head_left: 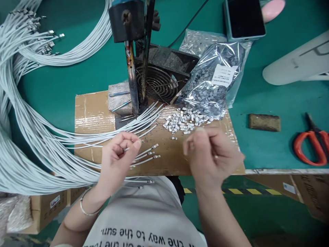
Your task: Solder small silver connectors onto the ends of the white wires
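Note:
In the head view my left hand (118,161) is closed at the front of the cardboard, thumb against curled fingers, with a bit of white cable showing in its grip. Just right of it, several white cables (145,158) end in small metal-tipped connectors. My right hand (212,156) is also closed, thumb pressed on the fingers; whatever it may pinch is hidden. Beyond and left of that hand lies a pile of small white connectors (183,120). A soldering iron (132,79) on a stand points down over the ends of a cable bundle (102,137).
A black fan (156,82) stands behind the iron. Plastic bags of small parts (205,89), a phone (244,19) and a white cylindrical container (295,60) are at the back right. A brown block (264,122) and red-handled scissors (309,147) lie right. Cable coils (10,144) crowd the left.

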Tool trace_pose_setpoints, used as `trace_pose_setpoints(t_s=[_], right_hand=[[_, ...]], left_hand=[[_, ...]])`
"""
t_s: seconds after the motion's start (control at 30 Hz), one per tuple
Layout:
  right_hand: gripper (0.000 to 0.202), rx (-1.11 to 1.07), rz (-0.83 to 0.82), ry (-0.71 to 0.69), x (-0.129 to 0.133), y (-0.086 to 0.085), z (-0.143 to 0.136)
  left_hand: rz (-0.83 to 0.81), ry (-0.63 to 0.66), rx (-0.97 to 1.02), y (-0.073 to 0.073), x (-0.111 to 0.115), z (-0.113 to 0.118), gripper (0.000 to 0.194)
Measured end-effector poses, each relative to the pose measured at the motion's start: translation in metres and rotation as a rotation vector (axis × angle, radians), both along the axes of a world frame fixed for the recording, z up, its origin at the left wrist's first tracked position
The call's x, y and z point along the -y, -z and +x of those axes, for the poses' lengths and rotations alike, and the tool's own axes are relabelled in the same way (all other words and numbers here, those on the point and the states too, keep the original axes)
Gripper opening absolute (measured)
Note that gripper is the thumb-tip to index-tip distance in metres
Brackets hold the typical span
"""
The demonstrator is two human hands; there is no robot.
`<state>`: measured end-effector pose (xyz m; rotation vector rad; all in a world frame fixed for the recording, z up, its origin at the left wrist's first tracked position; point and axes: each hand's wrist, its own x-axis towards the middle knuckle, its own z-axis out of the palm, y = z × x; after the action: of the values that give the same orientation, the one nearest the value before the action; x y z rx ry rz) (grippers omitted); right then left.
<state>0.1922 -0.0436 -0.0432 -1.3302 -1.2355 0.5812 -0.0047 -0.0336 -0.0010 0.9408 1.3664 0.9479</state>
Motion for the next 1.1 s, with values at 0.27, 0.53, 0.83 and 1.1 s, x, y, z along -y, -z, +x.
trace_pose_setpoints(t_s=[0.27, 0.53, 0.83, 1.1], right_hand=[[0.006, 0.436, -0.176, -0.193, 0.007, 0.013, 0.036], [0.006, 0.551, -0.107, -0.186, 0.004, 0.02, 0.034], [0.007, 0.567, -0.11, -0.186, 0.002, 0.021, 0.031], [0.004, 0.286, -0.281, -0.016, 0.008, 0.01, 0.024]], left_hand=[[0.016, -0.051, 0.045, 0.01, -0.007, -0.009, 0.015], [0.064, -0.028, 0.029, 0.002, -0.003, -0.004, 0.013], [0.076, -0.005, 0.008, -0.003, -0.005, -0.004, 0.014], [0.088, -0.015, -0.008, -0.002, -0.005, -0.003, 0.012]])
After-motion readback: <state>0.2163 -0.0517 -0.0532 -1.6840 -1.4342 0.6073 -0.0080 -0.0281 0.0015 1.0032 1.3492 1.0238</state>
